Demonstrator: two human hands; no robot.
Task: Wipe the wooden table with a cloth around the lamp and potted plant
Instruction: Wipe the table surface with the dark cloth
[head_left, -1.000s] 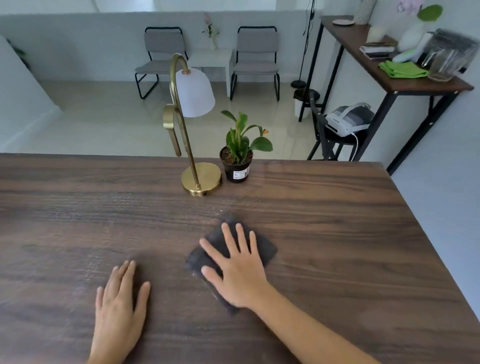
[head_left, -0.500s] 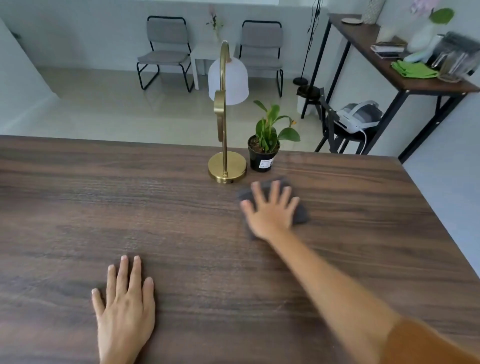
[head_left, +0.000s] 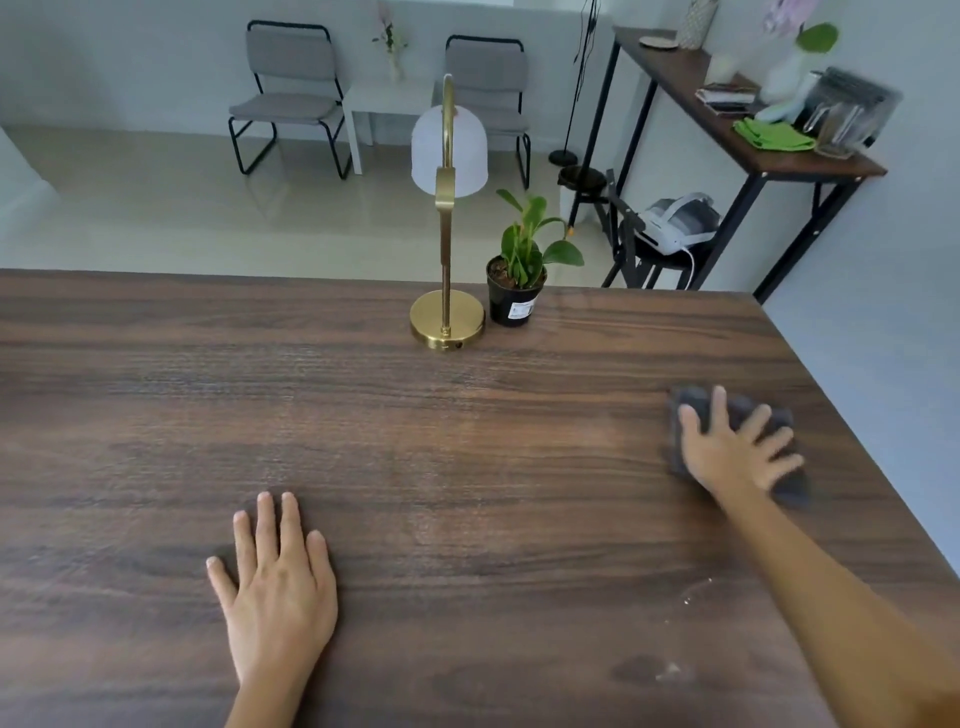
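A dark wooden table (head_left: 415, 441) fills the lower view. Near its far edge stands a brass lamp (head_left: 447, 317) with a white shade. A small potted plant (head_left: 517, 291) in a black pot stands just right of the lamp's base. My right hand (head_left: 737, 449) lies flat with spread fingers on a dark grey cloth (head_left: 693, 410), close to the table's right edge. The cloth is partly hidden under the hand. My left hand (head_left: 278, 587) rests palm down on the bare wood at the near left and holds nothing.
A few pale smears (head_left: 675, 670) mark the wood at the near right. Beyond the table are two grey chairs (head_left: 291, 98), a white side table (head_left: 387, 98), and a tall console table (head_left: 748, 124) with a green cloth and other items on the right.
My right hand has slid the cloth from in front of the lamp and pot over to the right, close to the table's right edge. My left hand stayed flat on the wood.
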